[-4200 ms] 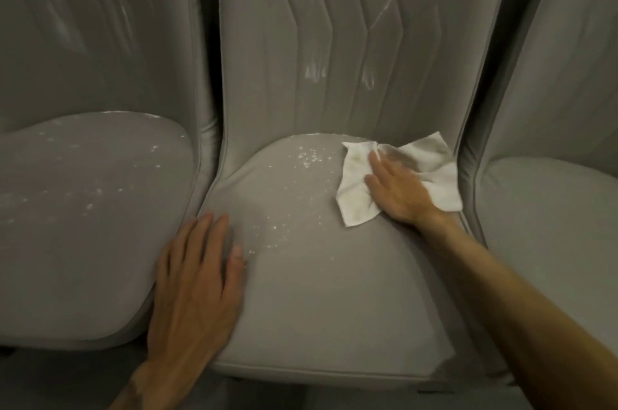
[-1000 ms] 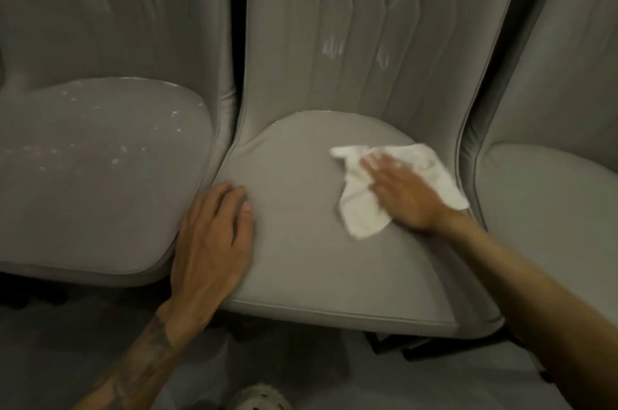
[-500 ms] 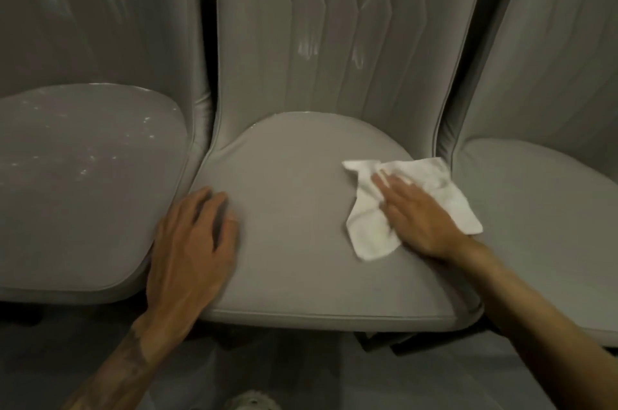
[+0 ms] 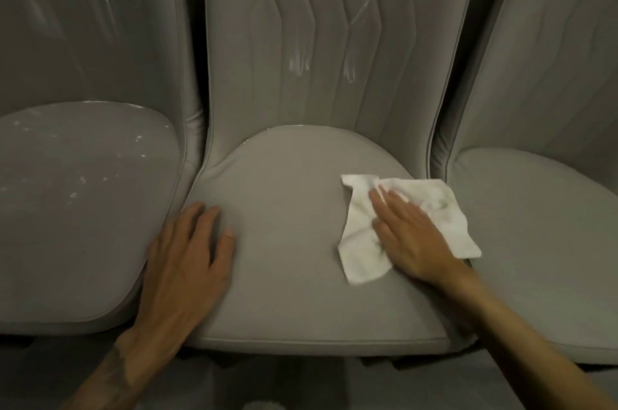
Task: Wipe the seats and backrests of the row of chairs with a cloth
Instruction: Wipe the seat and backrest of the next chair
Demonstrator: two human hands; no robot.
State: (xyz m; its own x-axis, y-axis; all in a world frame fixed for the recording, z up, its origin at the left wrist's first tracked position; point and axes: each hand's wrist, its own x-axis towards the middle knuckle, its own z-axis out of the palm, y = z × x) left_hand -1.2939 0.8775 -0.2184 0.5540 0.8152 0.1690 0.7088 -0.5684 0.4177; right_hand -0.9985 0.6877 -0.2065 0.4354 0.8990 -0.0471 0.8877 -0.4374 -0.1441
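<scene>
Three grey padded chairs stand side by side. On the middle seat (image 4: 291, 225) lies a white cloth (image 4: 444, 209), crumpled at its near left corner, toward the seat's right side. My right hand (image 4: 408, 235) presses flat on the cloth with straight fingers. My left hand (image 4: 187, 252) rests flat on the middle seat's front left edge, fingers spread. The middle backrest (image 4: 334, 41) carries white smears low down. White specks dot the left seat (image 4: 83, 192) and faint streaks mark the left backrest (image 4: 83, 14). The right seat (image 4: 541, 225) looks plain.
Dark narrow gaps separate the backrests. Grey floor (image 4: 301, 386) shows below the seat fronts, with a pale object (image 4: 261, 405) at the bottom edge. The right backrest (image 4: 551, 58) leans away at the frame's right side.
White specks seen on the middle seat 4.2 s ago are gone. My right hand and the cloth stay on the seat's right side with small shifts. My left hand stays at the front left edge.
</scene>
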